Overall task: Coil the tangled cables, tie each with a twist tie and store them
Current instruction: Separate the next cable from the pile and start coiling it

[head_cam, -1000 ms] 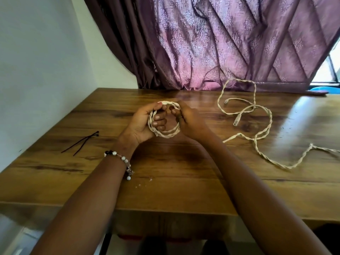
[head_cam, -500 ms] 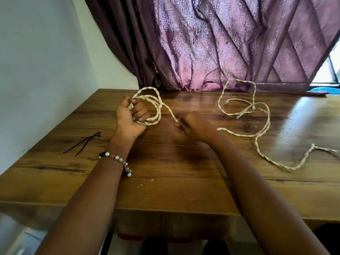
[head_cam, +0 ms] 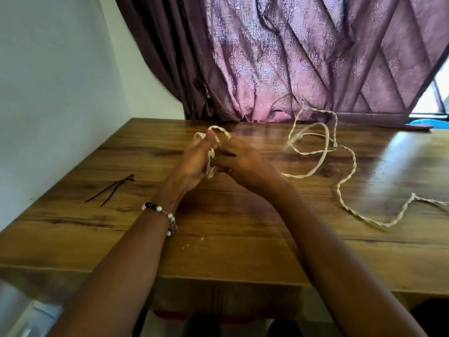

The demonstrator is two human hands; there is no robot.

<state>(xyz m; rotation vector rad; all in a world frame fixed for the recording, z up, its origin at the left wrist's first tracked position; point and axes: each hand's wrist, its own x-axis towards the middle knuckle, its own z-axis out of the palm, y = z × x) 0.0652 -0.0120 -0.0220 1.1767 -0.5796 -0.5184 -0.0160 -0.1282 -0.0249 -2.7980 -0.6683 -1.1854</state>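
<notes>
A cream twisted cable runs across the wooden table (head_cam: 243, 239). Its coiled part (head_cam: 213, 142) sits between my two hands above the table's middle. My left hand (head_cam: 194, 161) grips the coil, with loops showing over its fingers. My right hand (head_cam: 240, 161) is pressed against the coil from the right, fingers curled on the cable. The loose rest of the cable (head_cam: 340, 166) trails right in loops, with a plug end (head_cam: 295, 139) lying near the curtain. Two black twist ties (head_cam: 111, 190) lie crossed at the left of the table.
A purple curtain (head_cam: 291, 57) hangs behind the table's far edge. A white wall (head_cam: 48, 81) borders the table on the left. Small white crumbs (head_cam: 194, 242) lie near the front edge. A blue object (head_cam: 420, 123) peeks out at the far right.
My right hand has moved back left to meet the left hand at the coil. The loose cable on the right has shifted, its loops drawn closer to my hands.
</notes>
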